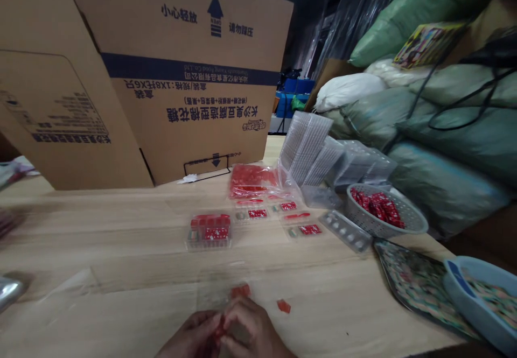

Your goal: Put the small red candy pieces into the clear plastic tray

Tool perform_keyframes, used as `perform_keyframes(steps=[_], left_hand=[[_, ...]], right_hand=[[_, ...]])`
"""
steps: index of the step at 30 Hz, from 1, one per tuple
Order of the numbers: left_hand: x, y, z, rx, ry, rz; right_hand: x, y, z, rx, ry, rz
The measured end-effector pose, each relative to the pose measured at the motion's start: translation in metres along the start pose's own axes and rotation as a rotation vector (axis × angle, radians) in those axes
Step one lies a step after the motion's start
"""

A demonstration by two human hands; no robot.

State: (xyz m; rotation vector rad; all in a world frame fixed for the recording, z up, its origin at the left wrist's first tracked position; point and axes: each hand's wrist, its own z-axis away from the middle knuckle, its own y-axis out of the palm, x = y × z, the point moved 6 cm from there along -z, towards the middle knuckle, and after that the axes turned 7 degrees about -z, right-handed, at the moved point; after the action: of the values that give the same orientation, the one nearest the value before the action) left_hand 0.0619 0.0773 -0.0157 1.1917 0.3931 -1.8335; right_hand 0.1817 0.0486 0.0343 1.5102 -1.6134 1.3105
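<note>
Pinching small red candy (220,327) between left hand (189,339) and right hand (250,332), both closed on it, near desk (121,250) edge. Step judged: loading clear tray (220,295); next needs careful seating.

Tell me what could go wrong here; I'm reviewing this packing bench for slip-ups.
The loose red piece lies apart from both hands on the table and could get swept off or forgotten. The filled clear tray sits open, so a nudge might spill it. The blue basin overhangs the table's near corner and might tip.
</note>
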Motion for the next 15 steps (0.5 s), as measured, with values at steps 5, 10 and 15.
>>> perform_keyframes(steps=[5, 10, 15], left_hand=[[-0.042, -0.04, -0.003, -0.522, 0.442, -0.635], [-0.041, -0.021, -0.018, -0.312, 0.713, -0.91], [-0.032, -0.014, -0.026, -0.244, 0.918, -0.979]], right_hand=[[-0.031, 0.003, -0.028, 0.102, 0.024, 0.474], [-0.041, -0.01, -0.027, 0.131, 0.041, 0.473], [-0.027, -0.088, 0.027, -0.19, 0.217, 0.331]])
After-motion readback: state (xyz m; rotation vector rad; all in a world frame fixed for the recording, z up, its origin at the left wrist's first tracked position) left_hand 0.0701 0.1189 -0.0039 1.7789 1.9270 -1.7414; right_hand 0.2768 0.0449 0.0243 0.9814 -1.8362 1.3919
